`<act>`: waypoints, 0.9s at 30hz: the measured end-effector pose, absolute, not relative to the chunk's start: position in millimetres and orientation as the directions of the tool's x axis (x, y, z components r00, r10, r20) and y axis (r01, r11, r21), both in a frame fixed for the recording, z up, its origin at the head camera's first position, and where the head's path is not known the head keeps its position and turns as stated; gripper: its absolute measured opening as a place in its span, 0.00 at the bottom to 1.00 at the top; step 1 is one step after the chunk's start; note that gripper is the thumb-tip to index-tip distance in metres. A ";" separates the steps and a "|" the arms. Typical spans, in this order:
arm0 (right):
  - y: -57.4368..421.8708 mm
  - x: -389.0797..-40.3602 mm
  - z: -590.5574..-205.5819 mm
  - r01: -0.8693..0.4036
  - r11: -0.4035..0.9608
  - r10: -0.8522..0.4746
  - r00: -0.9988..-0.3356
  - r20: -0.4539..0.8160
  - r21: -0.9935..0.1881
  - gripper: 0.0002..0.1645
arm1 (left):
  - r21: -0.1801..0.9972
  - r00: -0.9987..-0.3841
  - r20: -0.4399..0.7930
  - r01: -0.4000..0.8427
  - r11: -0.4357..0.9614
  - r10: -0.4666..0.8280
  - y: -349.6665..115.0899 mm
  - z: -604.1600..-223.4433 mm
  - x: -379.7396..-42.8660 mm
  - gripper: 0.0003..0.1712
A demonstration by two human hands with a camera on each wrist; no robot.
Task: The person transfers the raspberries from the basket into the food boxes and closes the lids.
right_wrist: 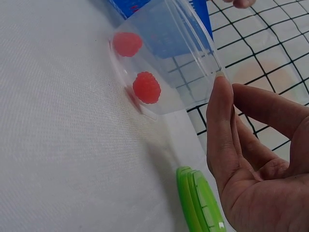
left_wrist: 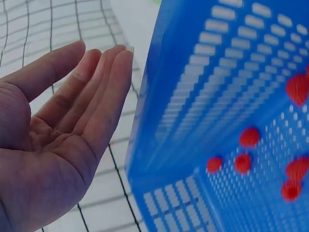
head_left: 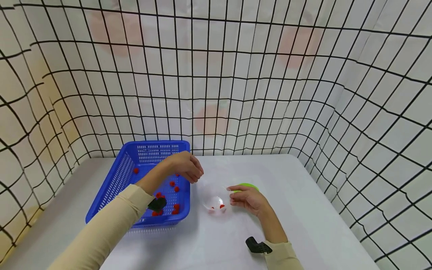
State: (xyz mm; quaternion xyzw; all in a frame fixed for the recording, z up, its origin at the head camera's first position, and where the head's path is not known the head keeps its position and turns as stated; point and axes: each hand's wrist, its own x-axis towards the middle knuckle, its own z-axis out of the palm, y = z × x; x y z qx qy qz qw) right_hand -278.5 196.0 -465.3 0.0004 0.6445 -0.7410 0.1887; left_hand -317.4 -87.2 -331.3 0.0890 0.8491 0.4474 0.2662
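Observation:
My left hand (head_left: 185, 167) hovers over the right rim of a blue plastic basket (head_left: 116, 183). In the left wrist view its fingers are loosely bent, with nothing between thumb and fingers. Several red raspberries (left_wrist: 249, 137) lie scattered on the basket's floor. To the right of the basket stands a clear plastic tub (right_wrist: 169, 63) holding two raspberries (right_wrist: 146, 88). My right hand (head_left: 249, 200) pinches the tub's rim between thumb and fingers, as the right wrist view shows. A green lid (right_wrist: 198, 200) lies on the table just behind that hand.
A white cloth-covered table (head_left: 290, 217) carries everything. Black netting (head_left: 209, 78) over white sheeting encloses the back and both sides. The basket's raised walls stand between its raspberries and the tub.

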 end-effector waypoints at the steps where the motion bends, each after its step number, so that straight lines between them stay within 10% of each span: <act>1: 196.3 -278.2 -465.5 0.281 -0.097 -0.282 -0.928 -0.244 -0.955 0.28 | 0.811 -0.850 -0.362 -0.085 0.578 0.383 -92.7 -329.8 -317.8 0.08; 27: 197.6 -277.2 -467.4 0.275 -0.095 -0.287 -0.928 -0.238 -0.957 0.28 | 0.624 -0.865 -0.475 -0.202 0.755 0.160 -201.6 -382.4 -333.7 0.15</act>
